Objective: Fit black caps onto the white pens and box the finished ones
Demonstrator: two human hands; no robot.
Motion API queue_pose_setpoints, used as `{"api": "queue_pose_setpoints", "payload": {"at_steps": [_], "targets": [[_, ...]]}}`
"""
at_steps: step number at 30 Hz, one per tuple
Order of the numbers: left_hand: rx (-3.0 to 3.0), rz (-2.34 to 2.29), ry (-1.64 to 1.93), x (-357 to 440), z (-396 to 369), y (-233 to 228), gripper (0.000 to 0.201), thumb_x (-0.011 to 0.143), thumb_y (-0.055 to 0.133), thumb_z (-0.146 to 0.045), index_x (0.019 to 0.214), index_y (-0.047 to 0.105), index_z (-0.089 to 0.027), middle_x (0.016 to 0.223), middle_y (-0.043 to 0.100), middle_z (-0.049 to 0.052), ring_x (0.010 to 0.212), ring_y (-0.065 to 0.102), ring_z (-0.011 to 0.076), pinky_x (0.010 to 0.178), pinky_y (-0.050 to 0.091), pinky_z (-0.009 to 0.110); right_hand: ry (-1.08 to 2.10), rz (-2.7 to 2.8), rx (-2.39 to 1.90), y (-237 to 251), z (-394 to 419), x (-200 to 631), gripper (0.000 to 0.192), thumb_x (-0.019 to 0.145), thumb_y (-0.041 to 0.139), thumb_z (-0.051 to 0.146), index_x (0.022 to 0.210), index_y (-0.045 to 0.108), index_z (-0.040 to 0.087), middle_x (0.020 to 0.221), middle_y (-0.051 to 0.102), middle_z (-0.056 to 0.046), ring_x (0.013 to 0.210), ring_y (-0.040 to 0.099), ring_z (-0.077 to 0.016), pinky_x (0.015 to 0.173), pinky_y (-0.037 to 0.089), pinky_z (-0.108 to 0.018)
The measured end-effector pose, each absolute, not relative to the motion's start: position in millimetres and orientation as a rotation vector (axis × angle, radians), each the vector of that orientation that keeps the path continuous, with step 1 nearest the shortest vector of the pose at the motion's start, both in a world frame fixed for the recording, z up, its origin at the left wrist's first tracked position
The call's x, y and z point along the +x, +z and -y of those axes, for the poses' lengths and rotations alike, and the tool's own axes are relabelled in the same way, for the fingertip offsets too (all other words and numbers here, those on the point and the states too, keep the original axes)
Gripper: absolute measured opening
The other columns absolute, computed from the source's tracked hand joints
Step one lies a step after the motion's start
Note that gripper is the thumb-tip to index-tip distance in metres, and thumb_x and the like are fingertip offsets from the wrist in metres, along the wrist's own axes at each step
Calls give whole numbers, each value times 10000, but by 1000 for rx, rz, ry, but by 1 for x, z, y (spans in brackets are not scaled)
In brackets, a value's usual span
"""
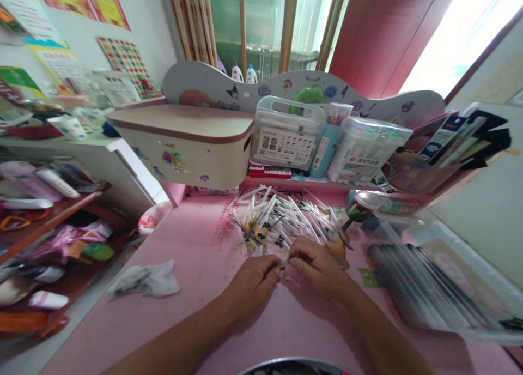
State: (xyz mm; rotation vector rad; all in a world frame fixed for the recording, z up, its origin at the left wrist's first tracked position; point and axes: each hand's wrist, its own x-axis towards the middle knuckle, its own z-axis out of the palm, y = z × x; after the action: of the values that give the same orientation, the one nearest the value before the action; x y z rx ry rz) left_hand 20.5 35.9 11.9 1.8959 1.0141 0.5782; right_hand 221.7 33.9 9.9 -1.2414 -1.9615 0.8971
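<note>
My left hand (254, 283) and my right hand (315, 265) meet over the pink desk, thumbs and fingers pinched. Between their fingertips is a small, thin greyish piece (284, 264); its kind is too small and blurred to name. Just beyond the hands lies a loose pile of white pen-like tubes (300, 214), mixed with black tips and thin dark rods. Some yellowish pieces (337, 248) show among them, close to my right hand. A crumpled white tissue or thin bag (149, 279) rests on the desk left of my left hand.
On the right stands a clear plastic box (439, 288) of dark, pen-like sticks. A lidded beige bin (204, 157), clear marker cases (288, 135) and a holder of stationery (433, 170) line the raised shelf. The rim of a round metal container (286, 360) shows at the bottom edge.
</note>
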Motion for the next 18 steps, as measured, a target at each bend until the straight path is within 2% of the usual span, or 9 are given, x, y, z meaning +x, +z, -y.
{"api": "queue_pose_setpoints", "payload": {"at_steps": [4, 6, 8, 10, 13, 18], "targets": [[1942, -1004, 585, 20, -35, 10, 235, 902, 424, -217, 822, 642, -187, 754, 637, 11, 741, 570, 173, 702, 371, 265, 865, 2005, -1207, 9, -36, 222, 331, 957, 450, 250, 635, 497, 189, 755, 505, -3, 746, 494, -139, 689, 361, -272], [1943, -997, 590, 20, -35, 9, 232, 906, 425, -214, 846, 648, -188, 772, 643, 11, 753, 574, 172, 708, 373, 265, 911, 1965, -1238, 11, -35, 222, 240, 936, 471, 245, 711, 539, 194, 754, 507, 4, 723, 491, -137, 666, 363, -268], [1931, -991, 590, 20, -36, 8, 229, 908, 431, -211, 868, 656, -189, 791, 649, 10, 767, 577, 170, 710, 372, 263, 963, 1928, -1271, 13, -33, 223, 60, 872, 529, 211, 830, 571, 199, 749, 507, 20, 677, 478, -128, 623, 356, -257], [1915, -991, 593, 19, -37, 7, 225, 910, 434, -205, 878, 657, -190, 790, 645, 6, 766, 576, 166, 707, 372, 259, 966, 1923, -1278, 13, -33, 223, 79, 827, 538, 166, 887, 577, 201, 765, 516, 25, 670, 475, -123, 613, 355, -249], [1916, -999, 590, 20, -36, 6, 227, 920, 427, -208, 862, 646, -188, 754, 624, 1, 733, 562, 160, 692, 369, 256, 879, 1961, -1247, 11, -34, 223, 78, 852, 506, 156, 822, 565, 196, 806, 538, 5, 754, 500, -137, 680, 373, -260], [1949, -1002, 582, 21, -34, 5, 228, 917, 435, -199, 865, 657, -189, 762, 636, 5, 730, 560, 160, 690, 365, 258, 814, 2051, -1256, 8, -37, 222, 292, 955, 447, 240, 673, 507, 192, 754, 513, -5, 755, 492, -149, 701, 359, -284]]}}
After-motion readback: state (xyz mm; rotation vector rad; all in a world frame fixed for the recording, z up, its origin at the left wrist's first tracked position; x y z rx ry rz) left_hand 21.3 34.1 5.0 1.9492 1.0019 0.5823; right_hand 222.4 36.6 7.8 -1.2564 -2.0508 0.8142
